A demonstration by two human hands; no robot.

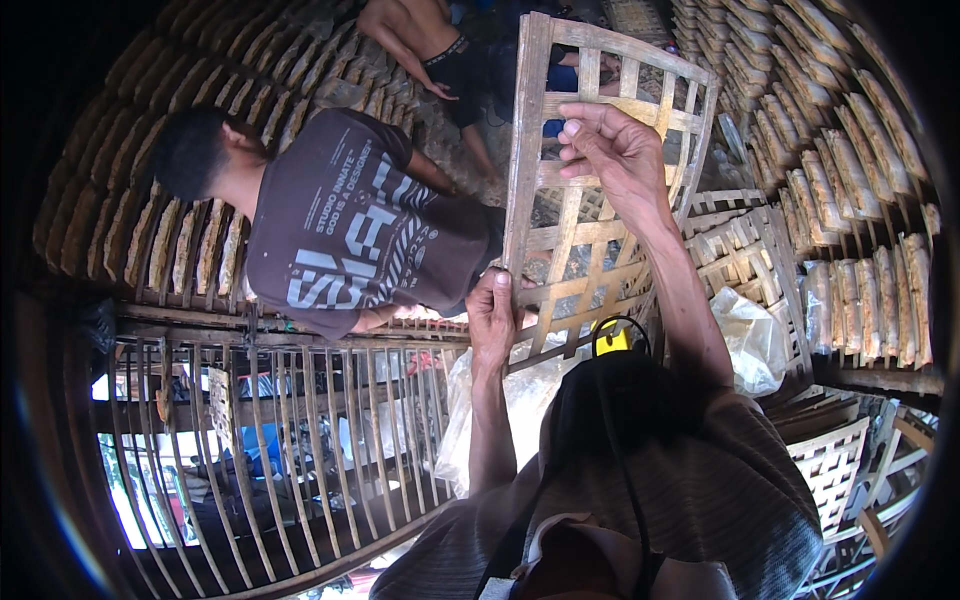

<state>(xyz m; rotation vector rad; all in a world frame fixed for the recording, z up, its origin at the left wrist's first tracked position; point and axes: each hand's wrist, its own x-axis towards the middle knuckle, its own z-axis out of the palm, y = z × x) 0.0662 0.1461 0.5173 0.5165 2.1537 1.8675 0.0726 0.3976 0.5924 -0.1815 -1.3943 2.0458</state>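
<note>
A woven bamboo rack (518, 190) with an open lattice and a thick wooden side rail stands upright and slightly tilted in front of me. My left hand (492, 315) is closed around the lower part of that rail, thumb on the near side. Higher up, my right hand (615, 155) is in front of the lattice, its fingers curled and the thumb pressed toward them. Whatever may be between those fingertips is too small to make out. Through the gaps of the weave, parts of the floor and a person show.
A person in a dark printed shirt (350, 210) is close at my left; a shirtless person (425, 45) bends farther off. Slatted racks of pale pieces (190, 245) line both sides. More woven racks (745, 250) and clear plastic (745, 340) lie at right. A slatted barrier (290, 440) stands lower left.
</note>
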